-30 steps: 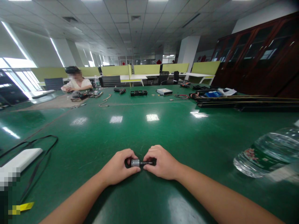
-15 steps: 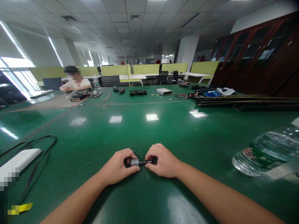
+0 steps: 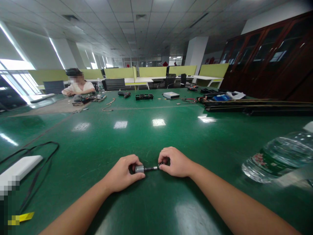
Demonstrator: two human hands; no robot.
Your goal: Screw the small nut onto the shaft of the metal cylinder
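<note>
My left hand [image 3: 124,173] is closed around a grey metal cylinder [image 3: 139,169], thumb in front and fingers behind. A thin shaft [image 3: 149,168] juts from the cylinder to the right, dark along its length with a bright tip. Just beyond that tip, my right hand [image 3: 176,162] pinches a small dark, coil-like piece [image 3: 161,164], partly covered by the fingers. The piece looks slightly apart from the shaft tip. Both hands are low over the green table [image 3: 146,140].
A large water bottle [image 3: 274,163] lies on its side at right. At left are a white box-shaped object [image 3: 23,166], a black strap [image 3: 40,169] and a yellow strip [image 3: 26,216]. Farther back lie a drill-like tool [image 3: 124,94] and black bars [image 3: 227,107]. A person [image 3: 79,85] sits far left.
My right hand has moved right and slightly up, away from the cylinder, with the small dark piece in its fingers. More of the shaft shows now. My left hand has barely moved.
</note>
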